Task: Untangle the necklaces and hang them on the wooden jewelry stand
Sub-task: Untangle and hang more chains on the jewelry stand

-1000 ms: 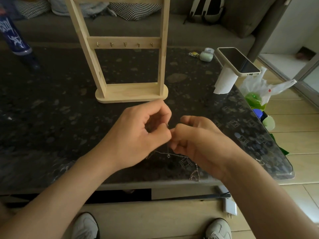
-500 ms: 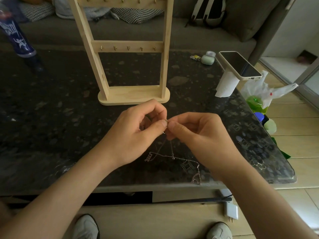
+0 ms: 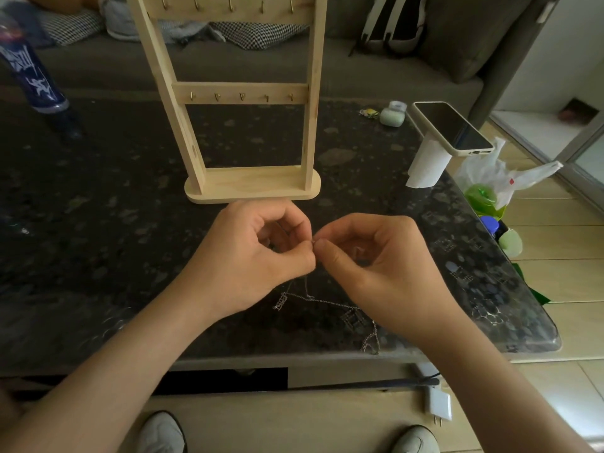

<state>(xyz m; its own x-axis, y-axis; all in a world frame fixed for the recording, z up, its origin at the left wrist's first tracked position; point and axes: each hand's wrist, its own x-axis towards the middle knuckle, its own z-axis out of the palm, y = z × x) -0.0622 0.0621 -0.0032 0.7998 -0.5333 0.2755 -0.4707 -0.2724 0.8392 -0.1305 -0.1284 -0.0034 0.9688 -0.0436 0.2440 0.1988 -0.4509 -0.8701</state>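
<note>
The necklaces [image 3: 327, 301] lie snarled near the table's [image 3: 98, 223] front edge. One strand rises to where the left hand [image 3: 248, 256] and right hand [image 3: 376, 266] pinch it, fingertips meeting. A second ago they were bunched knuckle to knuckle, so I'd guess a knot is isolated. Just beyond, the wooden jewelry stand [image 3: 251, 184] has bare hooks and clear access, with the phone [image 3: 452, 127] well off right.

Dark table [image 3: 98, 223] with stand [image 3: 251, 185], necklaces [image 3: 327, 302]
</note>
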